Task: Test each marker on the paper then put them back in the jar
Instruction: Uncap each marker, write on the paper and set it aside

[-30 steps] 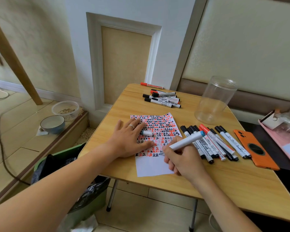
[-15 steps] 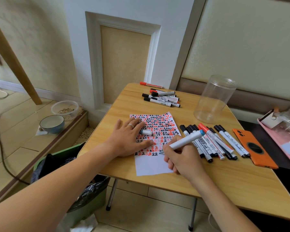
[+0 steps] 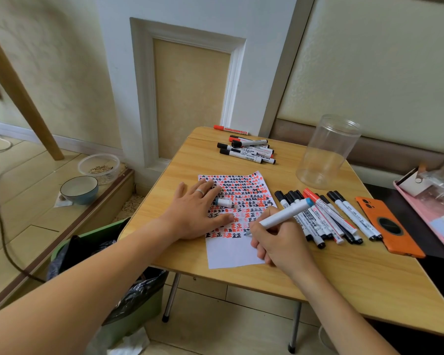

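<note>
Marker [image 3: 283, 215] in right hand [image 3: 280, 243] grip.

paper [image 3: 232, 252] mid-table | jar [image 3: 326, 152] behind-right | markers [image 3: 326, 216] right (phone [image 3: 390, 226] beyond)

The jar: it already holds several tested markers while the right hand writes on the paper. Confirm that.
Not so. The head view shows the jar standing empty; the markers lie on the table in two groups. The rest holds: the right hand writes on the paper with a marker.
</note>
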